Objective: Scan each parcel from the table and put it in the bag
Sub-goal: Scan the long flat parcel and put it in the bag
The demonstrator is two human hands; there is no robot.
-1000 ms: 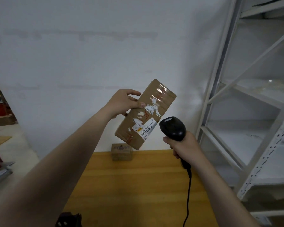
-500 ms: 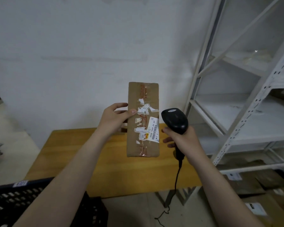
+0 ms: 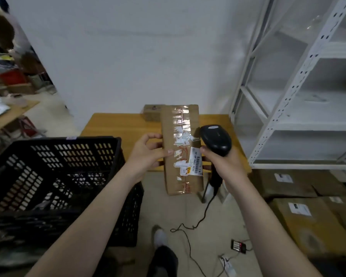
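White wall fills the background, with a wooden desk [image 3: 118, 124] pushed against it and a white metal shelf rack [image 3: 300, 92] standing to its right. On the desk's far edge sits a small brown box [image 3: 151, 111]. In front of the desk, the left hand [image 3: 148, 154] has its grip clamped on a long cardboard parcel [image 3: 181, 148], thumb across the front and fingers behind the left edge, holding it upright in the air. Clear tape and torn white sticker scraps run down the parcel's face; a white barcode label [image 3: 196, 163] near its right edge reads something like "5020 1098 69", though the print is small. The right hand [image 3: 226, 164] is closed around a black barcode scanner [image 3: 216, 139], its head just beside the label, its cable [image 3: 200, 218] trailing to the floor. A black perforated plastic crate [image 3: 54, 176] stands at lower left. Brown cartons with white labels [image 3: 308, 214] lie on the floor at right.
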